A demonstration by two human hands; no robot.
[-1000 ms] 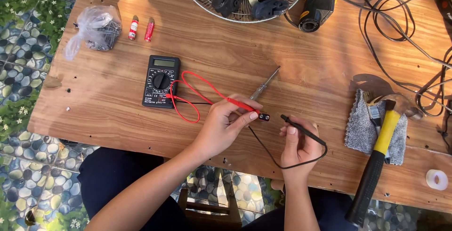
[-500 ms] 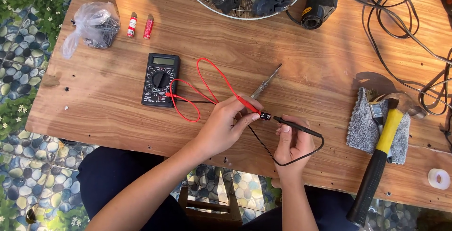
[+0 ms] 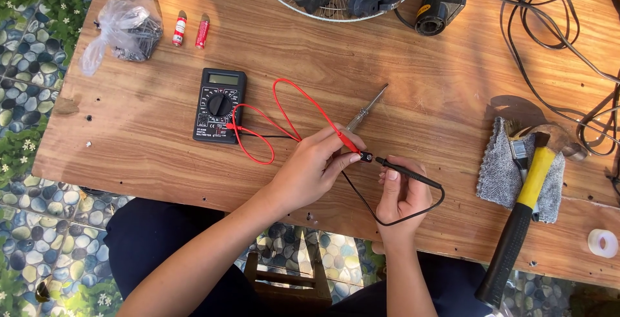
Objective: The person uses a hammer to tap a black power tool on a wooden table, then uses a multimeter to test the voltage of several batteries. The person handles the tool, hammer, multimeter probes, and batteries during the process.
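Observation:
My left hand (image 3: pixel 310 169) pinches the red test probe (image 3: pixel 345 140) together with a small dark part (image 3: pixel 366 157) at its tip. My right hand (image 3: pixel 402 194) holds the black test probe (image 3: pixel 403 170), whose tip touches that small part. Red lead (image 3: pixel 284 107) and black lead (image 3: pixel 361 200) run back to a black digital multimeter (image 3: pixel 219 105) lying flat on the wooden table (image 3: pixel 129 136). A slim screwdriver (image 3: pixel 368 107) lies just beyond my left fingers.
A yellow-handled hammer (image 3: pixel 523 213) rests on a grey cloth (image 3: pixel 500 171) at the right, with a tape roll (image 3: pixel 602 243) near the edge. A plastic bag of screws (image 3: pixel 126 32), two small red batteries (image 3: pixel 190 31), a fan grille (image 3: pixel 336 0) with parts and black cables (image 3: pixel 555 26) lie farther back.
The red lead's loop has lifted and swung toward the table's middle. Both hands have stayed near the front edge with the probe tips held together.

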